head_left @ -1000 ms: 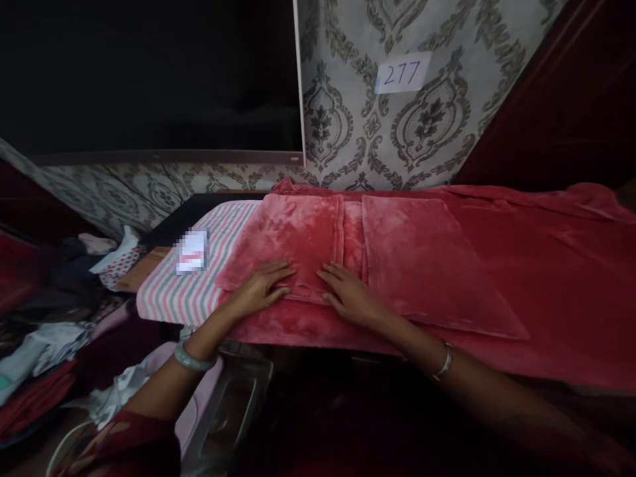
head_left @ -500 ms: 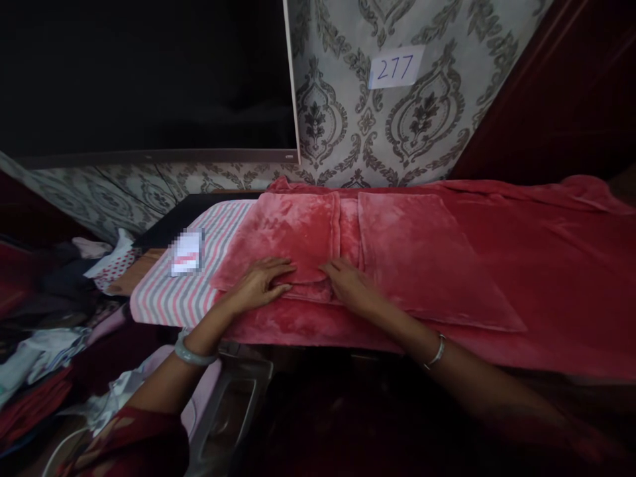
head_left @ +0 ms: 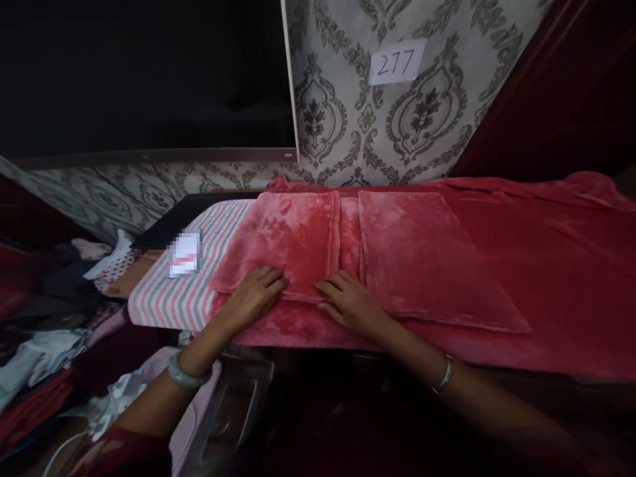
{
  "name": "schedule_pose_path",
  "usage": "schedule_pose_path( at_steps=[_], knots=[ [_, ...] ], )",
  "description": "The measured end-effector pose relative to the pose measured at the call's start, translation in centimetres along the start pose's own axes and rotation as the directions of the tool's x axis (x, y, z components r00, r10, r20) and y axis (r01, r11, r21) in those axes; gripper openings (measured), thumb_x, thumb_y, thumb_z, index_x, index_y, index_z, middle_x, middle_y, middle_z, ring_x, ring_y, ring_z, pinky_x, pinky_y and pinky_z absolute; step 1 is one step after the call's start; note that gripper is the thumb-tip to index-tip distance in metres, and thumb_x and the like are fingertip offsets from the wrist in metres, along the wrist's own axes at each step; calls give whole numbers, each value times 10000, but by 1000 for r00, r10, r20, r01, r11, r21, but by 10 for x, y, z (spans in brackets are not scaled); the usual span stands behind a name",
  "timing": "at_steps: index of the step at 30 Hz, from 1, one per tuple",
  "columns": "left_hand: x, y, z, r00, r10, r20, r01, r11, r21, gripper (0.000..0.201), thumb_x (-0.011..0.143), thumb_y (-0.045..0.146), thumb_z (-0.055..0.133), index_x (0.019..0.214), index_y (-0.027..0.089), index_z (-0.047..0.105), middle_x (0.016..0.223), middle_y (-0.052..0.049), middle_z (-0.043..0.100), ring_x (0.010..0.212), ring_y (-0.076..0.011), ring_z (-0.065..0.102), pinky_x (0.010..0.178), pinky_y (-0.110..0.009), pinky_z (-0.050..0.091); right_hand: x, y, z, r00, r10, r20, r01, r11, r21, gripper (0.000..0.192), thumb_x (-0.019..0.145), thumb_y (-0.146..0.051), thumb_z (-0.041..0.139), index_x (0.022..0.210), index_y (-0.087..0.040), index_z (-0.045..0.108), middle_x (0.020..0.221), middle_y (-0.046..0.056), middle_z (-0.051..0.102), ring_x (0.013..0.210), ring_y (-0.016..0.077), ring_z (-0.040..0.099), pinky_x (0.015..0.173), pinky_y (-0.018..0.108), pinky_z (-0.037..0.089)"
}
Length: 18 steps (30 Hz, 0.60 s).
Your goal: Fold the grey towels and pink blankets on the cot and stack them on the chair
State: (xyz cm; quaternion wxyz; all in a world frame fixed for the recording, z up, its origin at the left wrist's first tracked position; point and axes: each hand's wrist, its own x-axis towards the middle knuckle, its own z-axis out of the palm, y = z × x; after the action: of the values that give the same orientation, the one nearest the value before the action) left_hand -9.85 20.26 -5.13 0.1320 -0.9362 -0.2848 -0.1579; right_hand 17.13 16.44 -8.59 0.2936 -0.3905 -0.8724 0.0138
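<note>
Left hand (head_left: 254, 296) and right hand (head_left: 350, 303), fingers flat, press the folded plush cloth (head_left: 285, 245): probably soft, limp, best lifted by its near hem

Folded cloth (head_left: 293, 242) — plush, velvety sheen; striped sheet (head_left: 169, 301) — matt weave.

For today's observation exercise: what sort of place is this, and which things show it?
Probably a room in a home used for folding laundry: patterned wallpaper, a folded red fleece cloth under both hands, and heaped clothes alongside.
</note>
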Motion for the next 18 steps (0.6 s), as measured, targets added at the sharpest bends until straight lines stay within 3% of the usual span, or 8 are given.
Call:
schedule_pose_path(
  at_steps=[5, 9, 12, 16, 18],
  knots=[
    [6, 9, -5, 999, -35, 33, 36, 999, -15, 231, 968, 275, 518, 1111, 163, 662, 1059, -123, 683, 931, -250, 626, 817, -397, 505, 7, -3, -3, 997, 45, 56, -42, 998, -51, 222, 955, -101, 549, 1143, -132, 663, 1046, 118, 638, 1005, 248, 543, 875, 402, 498],
    [31, 23, -2, 997, -60, 37, 62, 997, -39, 368, 913, 357, 611, 1221, 155, 612, 1160, -149, 643, 1034, -294, 597, 881, -443, 492, 18, -7, -10, 995, 68, 77, -62, 995, -84, 146, 952, -74, 544, 996, -140, 668, 976, 99, 642, 971, 225, 565, 840, 352, 487],
    [49, 31, 8, 992, -95, 82, 101, 992, -70, 170, 928, 250, 558, 1056, 180, 645, 1013, -95, 644, 934, -249, 600, 835, -393, 490, 22, -8, -19, 995, 84, 59, -81, 995, -50, 109, 954, -101, 554, 969, -147, 652, 970, 92, 655, 951, 214, 581, 843, 338, 485],
    [57, 34, 16, 986, -165, 38, 168, 981, -97, 160, 914, 128, 487, 916, 204, 627, 872, -42, 596, 838, -211, 582, 776, -340, 477, 32, 20, -34, 993, 120, -11, -117, 981, 155, 48, 925, -206, 631, 930, -164, 654, 935, 65, 681, 889, 192, 607, 805, 306, 487],
    [57, 36, 16, 985, -175, 9, 175, 982, -69, 157, 890, 108, 495, 892, 207, 617, 874, -41, 589, 832, -209, 578, 760, -330, 473, 47, 51, -42, 956, 290, -44, -266, 921, 286, 70, 925, -212, 617, 924, -171, 674, 910, 50, 696, 859, 178, 625, 793, 288, 488]
  ],
)
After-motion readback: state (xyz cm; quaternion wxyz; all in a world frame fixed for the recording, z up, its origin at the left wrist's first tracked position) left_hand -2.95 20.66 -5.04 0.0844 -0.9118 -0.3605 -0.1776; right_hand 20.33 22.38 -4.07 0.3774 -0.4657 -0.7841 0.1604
